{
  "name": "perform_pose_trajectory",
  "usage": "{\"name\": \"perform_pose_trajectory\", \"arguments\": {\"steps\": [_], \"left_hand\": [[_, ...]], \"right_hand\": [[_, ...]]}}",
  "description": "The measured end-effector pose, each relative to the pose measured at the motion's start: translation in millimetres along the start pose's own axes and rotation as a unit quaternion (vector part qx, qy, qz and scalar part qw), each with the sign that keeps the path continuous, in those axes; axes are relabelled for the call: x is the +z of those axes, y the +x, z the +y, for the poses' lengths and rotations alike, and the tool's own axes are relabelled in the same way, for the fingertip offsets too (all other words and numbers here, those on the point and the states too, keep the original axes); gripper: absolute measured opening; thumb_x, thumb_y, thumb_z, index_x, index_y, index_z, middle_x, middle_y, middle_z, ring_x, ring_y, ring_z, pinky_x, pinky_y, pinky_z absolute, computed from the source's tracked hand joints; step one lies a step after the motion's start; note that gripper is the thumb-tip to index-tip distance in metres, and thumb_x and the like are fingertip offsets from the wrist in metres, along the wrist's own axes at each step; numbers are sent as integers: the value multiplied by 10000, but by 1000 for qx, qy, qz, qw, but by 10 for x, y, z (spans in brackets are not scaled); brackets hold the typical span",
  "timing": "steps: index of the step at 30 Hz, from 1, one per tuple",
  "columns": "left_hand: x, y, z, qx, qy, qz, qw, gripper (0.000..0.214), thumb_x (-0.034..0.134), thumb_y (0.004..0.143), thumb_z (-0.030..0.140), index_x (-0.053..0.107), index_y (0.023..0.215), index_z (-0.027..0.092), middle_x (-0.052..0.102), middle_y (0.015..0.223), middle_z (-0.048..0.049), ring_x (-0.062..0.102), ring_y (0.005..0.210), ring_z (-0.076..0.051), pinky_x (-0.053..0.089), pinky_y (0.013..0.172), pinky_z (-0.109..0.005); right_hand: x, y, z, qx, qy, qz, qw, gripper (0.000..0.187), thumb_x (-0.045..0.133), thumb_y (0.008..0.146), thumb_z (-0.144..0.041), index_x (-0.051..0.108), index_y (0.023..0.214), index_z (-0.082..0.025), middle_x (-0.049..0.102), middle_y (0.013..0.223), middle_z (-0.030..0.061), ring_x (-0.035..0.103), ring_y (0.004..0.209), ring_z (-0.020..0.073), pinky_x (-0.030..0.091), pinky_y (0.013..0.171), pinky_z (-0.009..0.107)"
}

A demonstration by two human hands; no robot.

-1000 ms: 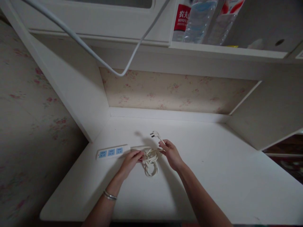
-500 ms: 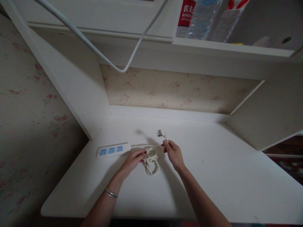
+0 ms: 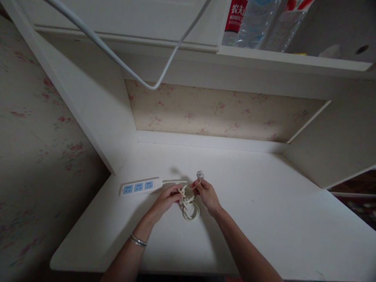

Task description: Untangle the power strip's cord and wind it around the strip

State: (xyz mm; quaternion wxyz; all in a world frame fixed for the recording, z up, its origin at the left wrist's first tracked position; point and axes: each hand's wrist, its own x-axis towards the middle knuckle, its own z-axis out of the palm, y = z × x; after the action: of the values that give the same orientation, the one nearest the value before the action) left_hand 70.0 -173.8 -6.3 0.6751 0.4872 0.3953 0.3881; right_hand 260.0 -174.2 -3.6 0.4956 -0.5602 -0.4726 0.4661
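Note:
A white power strip [image 3: 138, 186] with blue socket panels lies on the white desk [image 3: 252, 219], left of my hands. Its cream power cord [image 3: 190, 211] runs right from the strip into a loose, tangled bundle. My left hand [image 3: 167, 198] is closed on the left side of this bundle, thumb and fingers pinching the loops. My right hand [image 3: 206, 196] grips the cord just below the plug [image 3: 200, 174], which sticks up above the fingers. The lower loops hang between and below both hands, close to the desktop.
A thick grey-white cable [image 3: 117, 58] hangs in a V across the upper left. Overhead, a shelf [image 3: 293, 58] holds plastic water bottles [image 3: 258, 23]. White side panels stand left and right, with flowered wallpaper [image 3: 217, 113] behind.
My right hand has moved left and slightly down, closer to my left hand, bringing the plug lower and turning it. The left hand stays nearly in place on the cord bundle.

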Motion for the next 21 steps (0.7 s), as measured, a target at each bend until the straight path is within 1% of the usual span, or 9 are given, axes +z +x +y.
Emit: {"name": "perform_pose_trajectory", "arguments": {"steps": [3, 6, 9, 11, 13, 16, 18, 19, 21], "left_hand": [[5, -10, 14, 2, -8, 11, 1000, 428, 719, 705, 260, 647, 1113, 155, 692, 1025, -98, 623, 946, -243, 483, 803, -342], [-1, -3, 16, 15, 10, 13, 1000, 330, 718, 700, 254, 671, 1009, 148, 690, 958, -85, 619, 896, -227, 472, 781, -323], [-7, 7, 11, 27, 25, 27, 999, 262, 725, 693, 257, 680, 931, 157, 681, 903, -56, 609, 855, -206, 461, 771, -308], [-10, 12, 1, 31, 30, 37, 998, 251, 738, 681, 267, 682, 901, 162, 679, 878, -44, 604, 839, -199, 455, 766, -301], [-12, 17, -16, 38, 34, 43, 998, 254, 745, 675, 281, 682, 889, 161, 681, 874, -46, 603, 827, -198, 451, 752, -294], [-13, 25, -43, 47, 42, 52, 997, 259, 744, 680, 286, 675, 896, 161, 682, 879, -47, 603, 809, -192, 448, 736, -288], [-9, 27, -51, 49, 46, 58, 996, 251, 741, 682, 277, 669, 893, 161, 677, 864, -42, 602, 797, -186, 450, 735, -287], [-5, 26, -51, 48, 47, 61, 996, 248, 739, 683, 273, 667, 891, 161, 675, 857, -40, 602, 795, -184, 451, 737, -287], [5, 22, -45, 47, 47, 67, 996, 247, 739, 681, 270, 668, 891, 161, 674, 856, -39, 605, 802, -184, 454, 743, -286]], "right_hand": [[-3, 19, 26, 19, 49, -37, 998, 399, 618, 770, -565, 678, 791, -171, 656, 715, 23, 566, 617, 143, 474, 656, 284], [-82, -5, -59, 38, 111, -74, 990, 351, 736, 680, -485, 687, 839, -176, 685, 835, 35, 602, 715, 160, 488, 708, 292], [-178, -72, -162, 72, 137, -91, 984, 386, 791, 627, -394, 676, 934, -191, 690, 858, 33, 614, 719, 164, 485, 652, 275], [-227, -138, -201, 102, 143, -88, 981, 415, 791, 628, -373, 654, 976, -194, 687, 812, 28, 607, 656, 154, 462, 578, 254], [-265, -222, -214, 127, 144, -72, 979, 407, 778, 645, -387, 637, 972, -190, 679, 762, 22, 596, 607, 146, 436, 531, 237], [-315, -380, -206, 147, 152, -69, 975, 369, 654, 769, -497, 618, 966, -188, 677, 781, 39, 615, 635, 160, 440, 541, 247], [-344, -493, -180, 136, 145, -83, 976, 383, 551, 839, -541, 594, 1010, -201, 689, 868, 61, 644, 735, 187, 479, 626, 286], [-355, -546, -159, 117, 130, -88, 981, 382, 545, 846, -535, 573, 1052, -215, 691, 924, 66, 650, 804, 200, 491, 686, 308], [-367, -638, -96, 58, 77, -97, 991, 421, 605, 824, -485, 513, 1155, -244, 680, 1052, 70, 634, 954, 218, 486, 816, 345]]}}
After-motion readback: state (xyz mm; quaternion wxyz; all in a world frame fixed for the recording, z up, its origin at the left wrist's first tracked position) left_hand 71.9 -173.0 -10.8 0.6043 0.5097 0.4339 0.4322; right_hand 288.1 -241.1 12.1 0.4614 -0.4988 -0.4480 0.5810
